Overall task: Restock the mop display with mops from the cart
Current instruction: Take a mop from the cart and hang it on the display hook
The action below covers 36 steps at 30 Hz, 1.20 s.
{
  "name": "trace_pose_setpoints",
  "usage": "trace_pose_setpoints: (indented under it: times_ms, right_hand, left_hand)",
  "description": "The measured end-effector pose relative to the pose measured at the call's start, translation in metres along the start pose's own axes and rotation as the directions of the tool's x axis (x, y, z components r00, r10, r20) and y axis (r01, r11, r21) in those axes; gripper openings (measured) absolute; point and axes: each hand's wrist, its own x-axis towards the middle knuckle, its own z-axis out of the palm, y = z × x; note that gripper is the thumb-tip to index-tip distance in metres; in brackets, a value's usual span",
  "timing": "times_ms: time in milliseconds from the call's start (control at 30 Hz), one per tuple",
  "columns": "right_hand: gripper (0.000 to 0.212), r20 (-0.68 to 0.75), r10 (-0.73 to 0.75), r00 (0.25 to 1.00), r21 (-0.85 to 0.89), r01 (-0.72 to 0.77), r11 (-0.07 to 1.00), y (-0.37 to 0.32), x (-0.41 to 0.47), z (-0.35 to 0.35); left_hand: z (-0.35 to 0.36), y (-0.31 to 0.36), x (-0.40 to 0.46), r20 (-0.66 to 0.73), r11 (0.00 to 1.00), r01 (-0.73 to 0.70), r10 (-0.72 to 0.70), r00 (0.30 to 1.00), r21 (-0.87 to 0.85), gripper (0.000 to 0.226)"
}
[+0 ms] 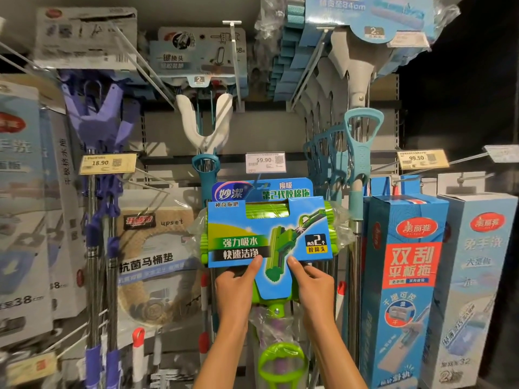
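Green sponge mop (269, 237) in blue card packaging, held upright against the display rack's middle section (264, 130), gripped at the card's lower edge by left hand (234, 279) and right hand (316, 279), thumbs pressed on front, 59.90 price tag (265, 162) just above.

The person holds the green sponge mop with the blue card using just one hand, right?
Not quite. In the head view both hands hold the green sponge mop with the blue card: the left hand and the right hand grip its lower edge.
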Motion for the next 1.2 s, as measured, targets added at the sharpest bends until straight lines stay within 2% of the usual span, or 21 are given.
trace_pose_setpoints:
  times_ms: [400, 667, 900, 1033, 1133, 1200]
  right_hand:
    - [0.031, 0.004, 0.053, 0.999, 0.048, -0.054, 0.997, 0.024, 0.01, 0.006]
    - [0.019, 0.031, 0.024, 0.999, 0.016, -0.024, 1.0, 0.048, 0.0, 0.002]
    - [0.014, 0.051, 0.022, 0.998, -0.011, -0.021, 1.0, 0.059, -0.002, 0.001]
    - [0.012, 0.049, 0.051, 0.997, -0.08, -0.047, 0.996, 0.068, -0.007, -0.002]
    - [0.023, 0.03, 0.06, 0.998, -0.133, -0.056, 0.99, 0.071, -0.013, -0.003]
    - [0.038, 0.02, 0.066, 0.998, -0.15, -0.062, 0.987, 0.069, -0.02, -0.003]
  left_hand:
    - [-0.002, -0.021, 0.02, 0.05, 0.997, 0.069, -0.068, 0.996, -0.018, 0.028]
    - [-0.015, -0.038, 0.017, 0.152, 1.0, 0.01, -0.012, 0.988, 0.019, 0.027]
    - [-0.02, -0.047, 0.015, 0.168, 0.993, -0.048, 0.03, 0.985, 0.105, 0.014]
    - [-0.025, -0.052, 0.008, 0.198, 0.993, -0.004, -0.02, 0.98, 0.122, 0.029]
    - [-0.029, -0.05, 0.003, 0.25, 0.992, -0.007, -0.026, 0.968, 0.127, 0.044]
    - [-0.032, -0.046, 0.0, 0.27, 0.989, -0.001, -0.04, 0.962, 0.15, 0.035]
